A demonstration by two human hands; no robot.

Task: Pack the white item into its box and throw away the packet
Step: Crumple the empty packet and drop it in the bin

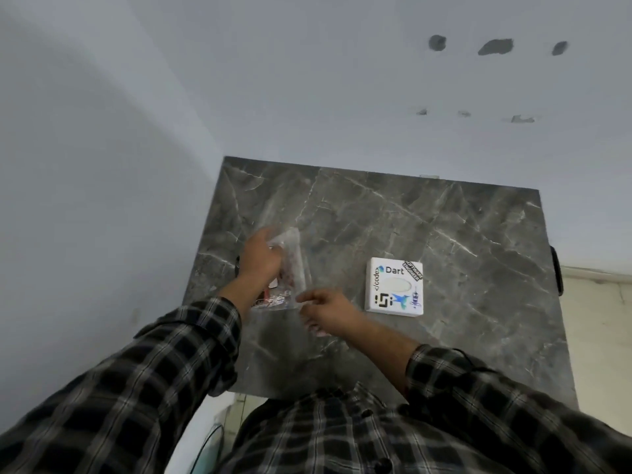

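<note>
A clear plastic packet (290, 265) with reddish print hangs over the left part of the grey marble table (444, 234). My left hand (260, 258) grips its upper left side. My right hand (321, 307) pinches at the packet's lower right corner; blur hides what its fingers hold. A white square box (394, 286) covered in stickers, one reading "Dart", lies flat on the table to the right of both hands, apart from them. The white item itself is not clearly visible; something white shows faintly inside the packet.
The table stands against a pale wall (307, 97) at the back and left. A dark rounded object (557, 268) sticks out at the table's right edge. Pale floor tiles (598, 336) show on the right.
</note>
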